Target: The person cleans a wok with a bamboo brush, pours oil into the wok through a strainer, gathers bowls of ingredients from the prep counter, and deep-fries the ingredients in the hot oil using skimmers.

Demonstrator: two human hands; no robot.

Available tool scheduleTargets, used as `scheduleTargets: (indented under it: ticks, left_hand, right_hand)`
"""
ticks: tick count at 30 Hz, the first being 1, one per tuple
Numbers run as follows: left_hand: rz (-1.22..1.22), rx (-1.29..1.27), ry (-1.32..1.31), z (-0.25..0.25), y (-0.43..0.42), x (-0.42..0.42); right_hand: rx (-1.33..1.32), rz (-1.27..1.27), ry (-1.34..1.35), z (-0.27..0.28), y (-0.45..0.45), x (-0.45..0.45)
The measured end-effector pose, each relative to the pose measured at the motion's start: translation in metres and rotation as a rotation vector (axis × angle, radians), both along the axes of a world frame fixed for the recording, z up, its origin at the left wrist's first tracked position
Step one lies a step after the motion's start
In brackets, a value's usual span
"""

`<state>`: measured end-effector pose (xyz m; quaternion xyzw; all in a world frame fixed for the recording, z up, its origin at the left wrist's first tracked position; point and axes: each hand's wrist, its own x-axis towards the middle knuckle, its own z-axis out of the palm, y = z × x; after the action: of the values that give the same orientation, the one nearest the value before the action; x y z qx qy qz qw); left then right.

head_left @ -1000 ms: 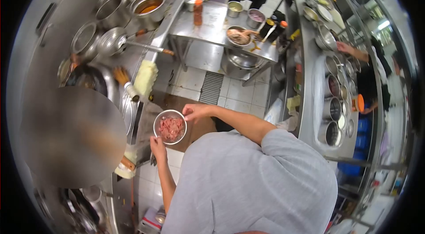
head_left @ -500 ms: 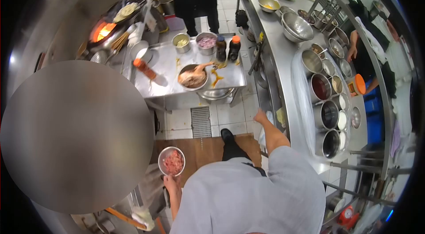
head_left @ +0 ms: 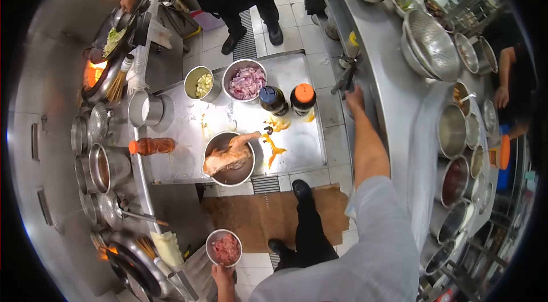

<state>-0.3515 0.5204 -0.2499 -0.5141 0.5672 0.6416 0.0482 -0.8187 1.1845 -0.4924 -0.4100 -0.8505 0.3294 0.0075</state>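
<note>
My left hand (head_left: 223,272) holds a small round metal bowl of raw minced or chopped meat (head_left: 225,249) by its near rim, over the floor at the lower middle. At the end of my outstretched right arm, my right hand (head_left: 354,98) is beside the right counter's shelf edge, close to some dark tongs or scissors-like tools (head_left: 346,76). Its fingers are small and partly hidden, so their hold is unclear. Ahead on the steel table, a metal bowl holds a large piece of raw poultry (head_left: 231,159).
The steel table (head_left: 182,159) carries pots of chopped onion (head_left: 247,81) and garlic (head_left: 203,85), and several bottles. Flames burn under a wok (head_left: 108,45) at the upper left, where another person tends it. The right counter (head_left: 394,113) bears many bowls. Another person stands beyond it.
My right hand has left the meat bowl and reached out to the right counter's edge. My left hand still holds the bowl. The view has come closer to the steel table.
</note>
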Motion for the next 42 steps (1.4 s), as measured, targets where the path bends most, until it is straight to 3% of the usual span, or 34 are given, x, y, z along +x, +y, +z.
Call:
scheduleTargets:
  ticks: [2, 4, 6, 8, 10, 12, 14, 17, 18, 19, 20, 22, 25, 27, 30, 32, 34, 35, 36, 37, 38, 39, 40, 42]
  left_hand:
    - [0.0, -0.032, -0.036, -0.01, -0.004, 0.003]
    - [-0.024, -0.082, -0.074, -0.012, -0.004, 0.003]
    - [-0.021, -0.1, -0.094, -0.01, 0.003, -0.004]
    - [0.005, -0.118, -0.101, -0.016, 0.006, -0.005]
    - [-0.062, -0.119, -0.099, -0.023, 0.002, 0.004]
    - [0.064, -0.106, -0.127, -0.014, 0.01, 0.003]
    - [0.045, -0.116, -0.048, -0.005, 0.018, 0.004]
    - [0.111, -0.095, 0.051, 0.004, 0.014, 0.027]
    - [0.167, -0.098, 0.076, 0.014, 0.016, 0.034]
    - [0.217, -0.092, 0.086, 0.025, 0.015, 0.039]
    - [0.269, -0.086, 0.097, 0.036, 0.013, 0.046]
    - [0.352, -0.083, 0.195, 0.051, 0.001, 0.073]
    - [0.488, -0.141, 0.346, 0.12, -0.009, 0.098]
    - [0.519, -0.183, 0.425, 0.151, -0.036, 0.139]
    - [0.65, -0.207, 0.587, 0.188, -0.076, 0.203]
    - [0.746, -0.299, 0.626, 0.237, -0.089, 0.238]
    - [0.788, -0.385, 0.639, 0.27, -0.108, 0.289]
    - [0.794, -0.415, 0.65, 0.285, -0.116, 0.315]
    - [0.794, -0.465, 0.672, 0.285, -0.129, 0.345]
    - [0.779, -0.508, 0.668, 0.286, -0.139, 0.375]
    - [0.761, -0.555, 0.668, 0.288, -0.15, 0.404]
    - [0.757, -0.552, 0.675, 0.288, -0.161, 0.43]
    - [0.752, -0.583, 0.654, 0.286, -0.172, 0.454]
    - [0.752, -0.613, 0.638, 0.287, -0.188, 0.481]
  right_hand:
    - [-0.168, -0.092, 0.19, -0.033, 0.028, -0.041]
    - [-0.329, -0.23, 0.243, -0.014, 0.032, -0.069]
    - [-0.396, -0.119, 0.255, -0.044, 0.06, -0.09]
    - [-0.629, -0.189, 0.276, -0.035, 0.056, -0.097]
    - [-0.652, -0.291, 0.319, -0.031, 0.053, -0.104]
    - [-0.789, -0.171, 0.669, -0.022, 0.035, -0.085]
    - [-0.859, -0.189, 0.648, -0.034, 0.022, -0.072]
    - [-0.753, -0.16, 0.549, 0.035, -0.043, 0.003]
    - [-0.617, -0.153, 0.375, 0.026, -0.046, 0.022]
    - [-0.518, -0.155, 0.51, 0.029, -0.064, 0.053]
    - [0.106, 0.013, 0.382, 0.026, -0.073, 0.081]
    - [0.15, 0.199, 0.156, 0.088, -0.106, 0.144]
    - [0.192, 0.561, -0.103, 0.087, -0.128, 0.209]
    - [0.277, 0.849, -0.073, 0.093, -0.162, 0.247]
    - [0.225, 1.215, -0.014, 0.17, -0.252, 0.293]
    - [0.303, 1.361, 0.452, 0.204, -0.302, 0.309]
    - [0.078, 1.328, 0.498, 0.276, -0.36, 0.309]
    - [0.095, 1.275, 0.531, 0.298, -0.378, 0.306]
    - [-0.275, 1.077, 0.349, 0.326, -0.396, 0.303]
    - [-0.385, 1.144, 0.547, 0.318, -0.399, 0.279]
    - [-0.743, 0.987, 0.564, 0.362, -0.419, 0.296]
    - [-0.707, 1.032, 0.671, 0.375, -0.425, 0.289]
    - [-0.897, 1.103, 0.555, 0.4, -0.432, 0.288]
    - [-0.957, 1.235, 0.416, 0.494, -0.47, 0.331]
